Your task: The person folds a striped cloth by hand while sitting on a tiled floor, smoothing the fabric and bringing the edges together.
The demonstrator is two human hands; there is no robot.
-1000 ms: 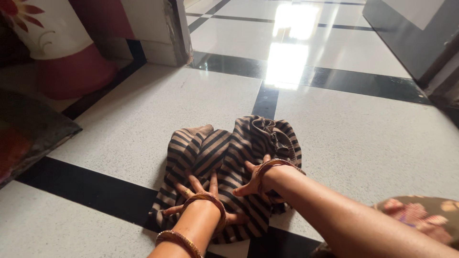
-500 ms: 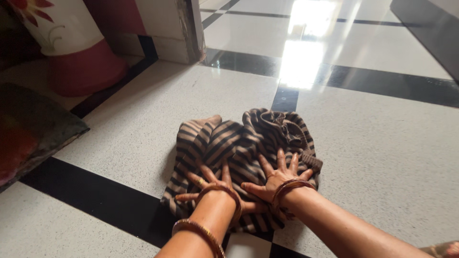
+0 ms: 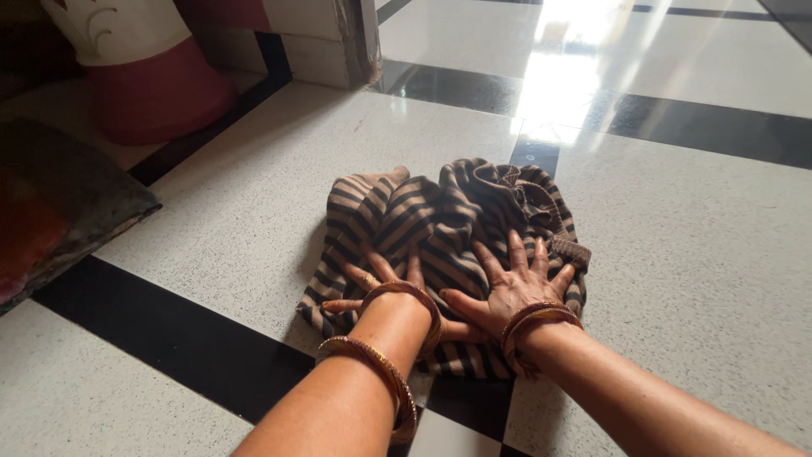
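Low in the frame, our left hand (image 3: pixel 385 283) and right hand (image 3: pixel 512 283) lie side by side, palms down, fingers spread open, pressing the near half of the striped brown cloth (image 3: pixel 423 228); neither grips it. The cloth sits mid-frame on the pale speckled floor (image 3: pixel 677 254), across a black tile band (image 3: pixel 169 347). Near part flattened; far part remains bunched and wrinkled. Upper left, a red-and-white pot (image 3: pixel 152 76).

floor (image 3: pixel 211 195): pale speckled tiles, black bands | glare (image 3: pixel 567 76) far end | red-white pot (image 3: pixel 144 68) upper left
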